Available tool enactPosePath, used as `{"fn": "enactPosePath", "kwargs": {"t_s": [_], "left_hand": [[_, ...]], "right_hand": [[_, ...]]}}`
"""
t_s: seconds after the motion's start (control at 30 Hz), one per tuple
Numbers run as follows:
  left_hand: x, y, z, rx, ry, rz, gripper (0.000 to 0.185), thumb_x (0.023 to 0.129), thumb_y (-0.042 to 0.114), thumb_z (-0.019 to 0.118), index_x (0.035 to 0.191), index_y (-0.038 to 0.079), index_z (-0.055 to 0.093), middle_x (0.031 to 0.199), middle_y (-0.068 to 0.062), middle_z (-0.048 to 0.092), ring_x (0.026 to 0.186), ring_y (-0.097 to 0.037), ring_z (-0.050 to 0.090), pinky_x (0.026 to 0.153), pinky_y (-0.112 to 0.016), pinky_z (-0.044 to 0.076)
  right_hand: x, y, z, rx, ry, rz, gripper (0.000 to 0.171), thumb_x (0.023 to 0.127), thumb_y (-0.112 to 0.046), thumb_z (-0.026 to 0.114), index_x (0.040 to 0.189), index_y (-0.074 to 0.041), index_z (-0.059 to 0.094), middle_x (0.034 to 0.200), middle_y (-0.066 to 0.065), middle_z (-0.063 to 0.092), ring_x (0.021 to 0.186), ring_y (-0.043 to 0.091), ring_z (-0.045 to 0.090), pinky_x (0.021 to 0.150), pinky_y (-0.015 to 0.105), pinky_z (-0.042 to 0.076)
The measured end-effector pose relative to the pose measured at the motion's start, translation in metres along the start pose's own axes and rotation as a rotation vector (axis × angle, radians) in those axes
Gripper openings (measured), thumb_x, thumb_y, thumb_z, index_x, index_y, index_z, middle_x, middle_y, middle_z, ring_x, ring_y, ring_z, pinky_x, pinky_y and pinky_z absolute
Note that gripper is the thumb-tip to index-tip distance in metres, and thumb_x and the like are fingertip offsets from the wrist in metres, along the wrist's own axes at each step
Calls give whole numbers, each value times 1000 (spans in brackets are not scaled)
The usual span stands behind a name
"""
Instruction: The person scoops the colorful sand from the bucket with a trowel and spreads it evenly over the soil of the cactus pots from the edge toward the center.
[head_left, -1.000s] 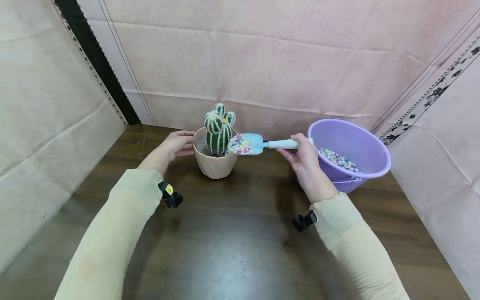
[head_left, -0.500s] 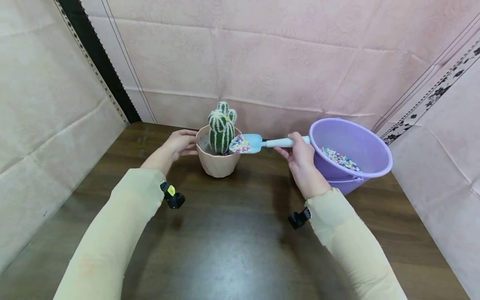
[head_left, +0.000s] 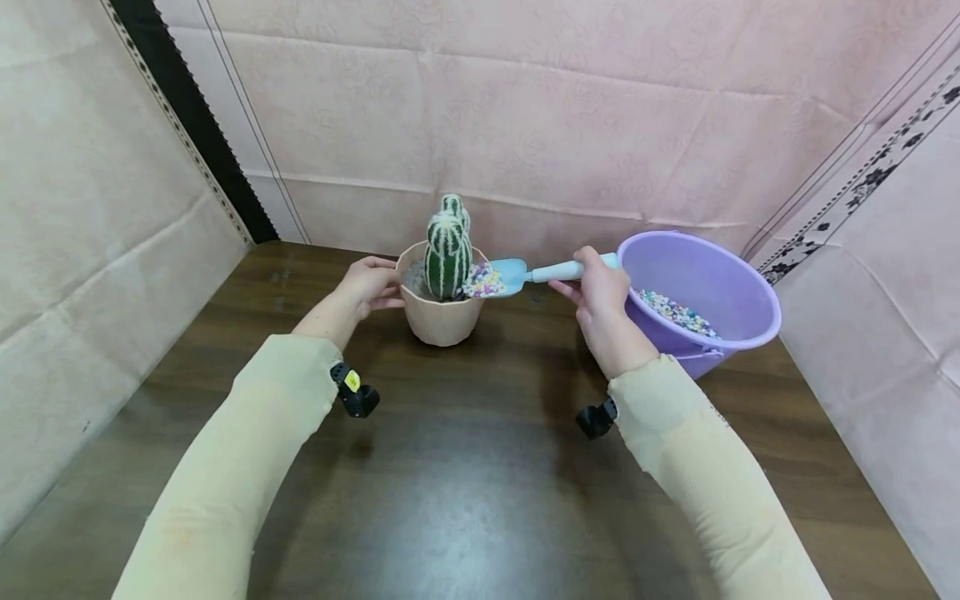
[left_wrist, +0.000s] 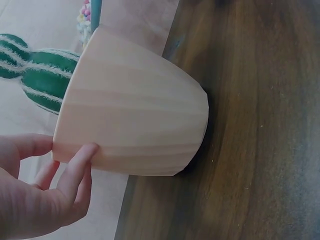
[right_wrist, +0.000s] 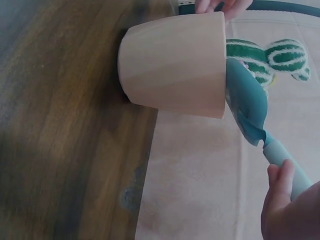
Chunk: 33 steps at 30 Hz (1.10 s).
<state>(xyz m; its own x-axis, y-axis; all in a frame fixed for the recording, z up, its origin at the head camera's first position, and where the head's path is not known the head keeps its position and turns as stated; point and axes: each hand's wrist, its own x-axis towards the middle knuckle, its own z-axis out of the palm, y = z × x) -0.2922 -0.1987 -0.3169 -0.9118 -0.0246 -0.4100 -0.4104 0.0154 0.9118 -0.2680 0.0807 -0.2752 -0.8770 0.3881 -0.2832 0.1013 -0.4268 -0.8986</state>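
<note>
Two hands on the job, both busy w/ the pot. Left hand (head_left: 369,285) cups the rim of the pink pot (head_left: 441,315), fingers (left_wrist: 75,167) curled against its ribbed side, thumb up at the lip; looks like a brace so the pot doesn't slide or tip on the dark wood surface (head_left: 465,467). Pot stands upright near the back edge, centre of the head view, w/ the green striped cactus (head_left: 447,245) standing inside it.

Right hand (head_left: 600,304) wraps round the pale handle of the blue trowel (head_left: 525,273), grip closed on it. Blade is roughly level, maybe dipping a bit toward the pot, tip resting over the pot's right rim, just beside the cactus. Coloured pebbles (head_left: 482,282) heaped on the blade; held flat-ish, prob. so they don't spill early. From the right wrist view the blade's underside sits right against the rim.

Purple bucket (head_left: 738,287) sits just right of that hand, close by, w/ more pebbles in its bottom; a short reach for refills, I'd say. Pink cloth backdrop (head_left: 525,125) all round.
</note>
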Motion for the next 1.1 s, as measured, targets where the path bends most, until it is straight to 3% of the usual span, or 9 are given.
{"fn": "enactPosePath", "kwargs": {"t_s": [0.23, 0.4, 0.67, 1.1], "left_hand": [[1, 0, 2, -6, 7, -1, 48, 92, 1, 48, 137, 1, 33, 119, -9, 47, 78, -10, 55, 72, -22, 60], [1, -1, 4, 2, 19, -1, 48, 91, 0, 48, 137, 1, 32, 113, -8, 47, 72, -9, 55, 66, -20, 59], [0, 0, 8, 20, 15, 2, 49, 91, 0, 48, 137, 0, 33, 103, -5, 45, 73, -9, 52, 64, -18, 59], [5, -5, 7, 92, -9, 76, 59, 90, 1, 46, 146, 11, 29, 111, -7, 43, 93, -15, 47, 89, -29, 56]], "right_hand": [[-3, -1, 6, -33, 10, -41, 14, 80, -4, 53, 89, -6, 44, 81, 4, 48, 63, 12, 61, 53, 25, 59], [-5, -7, 11, -114, 6, -84, 9, 80, -4, 53, 81, -7, 45, 69, 3, 48, 53, 10, 62, 52, 24, 59], [-5, -14, 15, -180, 15, -121, 9, 80, -6, 52, 80, -8, 44, 74, 4, 50, 52, 10, 62, 48, 22, 57], [-4, -18, 17, -255, -17, -155, 9, 82, -8, 53, 79, -9, 45, 79, 5, 49, 47, 11, 61, 47, 22, 57]]}}
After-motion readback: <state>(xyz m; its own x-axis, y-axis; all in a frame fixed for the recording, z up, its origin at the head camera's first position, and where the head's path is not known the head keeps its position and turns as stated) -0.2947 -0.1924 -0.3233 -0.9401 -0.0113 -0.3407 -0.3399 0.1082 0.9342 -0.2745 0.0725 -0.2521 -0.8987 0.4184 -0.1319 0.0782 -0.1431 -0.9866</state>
